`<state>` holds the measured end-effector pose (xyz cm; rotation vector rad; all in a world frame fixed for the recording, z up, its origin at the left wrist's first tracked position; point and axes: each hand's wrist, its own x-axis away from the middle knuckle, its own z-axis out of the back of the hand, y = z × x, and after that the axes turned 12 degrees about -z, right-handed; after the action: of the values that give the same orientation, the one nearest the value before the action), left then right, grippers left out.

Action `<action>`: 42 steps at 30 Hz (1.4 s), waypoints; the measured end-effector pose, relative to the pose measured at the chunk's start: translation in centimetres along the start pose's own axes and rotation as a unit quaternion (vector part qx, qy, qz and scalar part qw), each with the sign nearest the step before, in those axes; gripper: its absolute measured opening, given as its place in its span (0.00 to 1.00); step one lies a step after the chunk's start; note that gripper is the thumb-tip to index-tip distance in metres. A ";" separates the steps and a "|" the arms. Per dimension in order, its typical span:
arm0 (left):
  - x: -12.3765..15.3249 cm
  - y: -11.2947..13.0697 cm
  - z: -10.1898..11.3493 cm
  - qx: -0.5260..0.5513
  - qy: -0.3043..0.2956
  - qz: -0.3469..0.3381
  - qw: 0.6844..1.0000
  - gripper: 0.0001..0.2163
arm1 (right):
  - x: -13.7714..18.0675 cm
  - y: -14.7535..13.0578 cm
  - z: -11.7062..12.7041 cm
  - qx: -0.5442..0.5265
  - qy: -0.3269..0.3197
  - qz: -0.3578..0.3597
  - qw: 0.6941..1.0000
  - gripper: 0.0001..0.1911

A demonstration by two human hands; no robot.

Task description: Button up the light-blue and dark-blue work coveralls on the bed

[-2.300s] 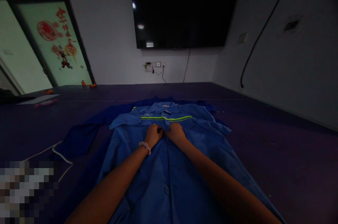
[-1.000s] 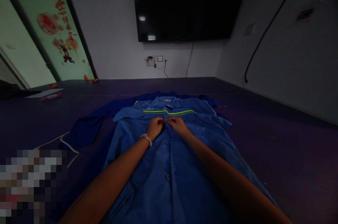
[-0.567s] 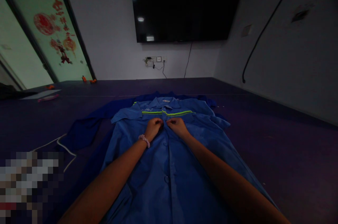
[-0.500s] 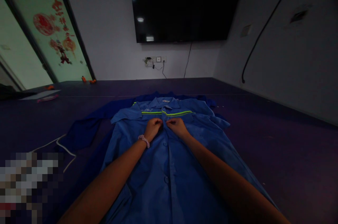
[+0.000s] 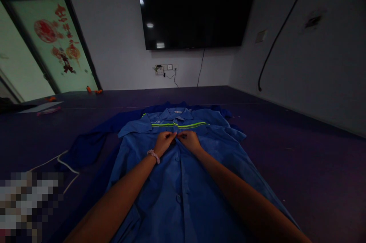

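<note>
A blue work shirt [image 5: 183, 182] with a yellow-green reflective stripe [image 5: 188, 125] across the chest lies flat, front up, on a dark purple surface [image 5: 300, 166]. My left hand [image 5: 164, 142], with a pale band at the wrist, and my right hand [image 5: 188, 140] sit close together on the shirt's front placket just below the stripe. Both hands are closed, pinching the fabric edges at the placket. A button [image 5: 178, 198] shows lower down the front.
A darker blue garment [image 5: 85, 145] lies under and to the left of the shirt. A white cord [image 5: 61, 161] trails at the left. A black screen [image 5: 194, 6] hangs on the far wall above a socket [image 5: 166, 68]. A paper sheet [image 5: 40, 107] lies far left.
My hands stay at the placket, and their fingertips have drawn closer together. The view has shifted slightly.
</note>
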<state>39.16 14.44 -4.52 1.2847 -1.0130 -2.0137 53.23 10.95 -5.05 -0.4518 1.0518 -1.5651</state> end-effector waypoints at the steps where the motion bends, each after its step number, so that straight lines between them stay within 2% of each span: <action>1: 0.0 0.1 0.0 -0.007 -0.002 -0.001 1.000 0.14 | 0.1 -0.1 0.0 0.021 0.007 -0.005 1.000 0.05; 5: 0.0 0.3 0.1 -0.038 -0.014 0.004 0.999 0.14 | 0.3 -0.4 0.0 0.085 0.028 -0.013 0.996 0.05; 11: 0.1 0.4 0.2 -0.025 -0.017 0.020 0.999 0.12 | 0.3 -0.6 0.1 0.123 0.012 0.009 0.992 0.06; 19: 0.1 0.1 0.1 0.004 0.016 0.026 1.000 0.07 | 0.3 -0.7 0.1 0.142 -0.009 0.014 0.990 0.06; 28: 0.0 -0.6 -0.3 0.012 0.062 0.036 0.997 0.06 | 0.9 -1.3 0.0 0.208 0.014 0.030 0.977 0.06; 35: -0.1 -1.2 -0.4 0.011 0.101 0.042 0.994 0.02 | 0.4 -0.6 -0.4 0.153 0.000 0.057 0.987 0.05; 42: -0.1 -1.1 -0.5 0.053 0.101 0.055 0.992 0.04 | -0.1 0.1 -0.5 0.076 -0.021 0.062 0.995 0.03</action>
<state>39.62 14.98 -5.57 1.4228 -1.0797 -1.7288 52.92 11.18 -5.33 -0.3070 0.9038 -1.5058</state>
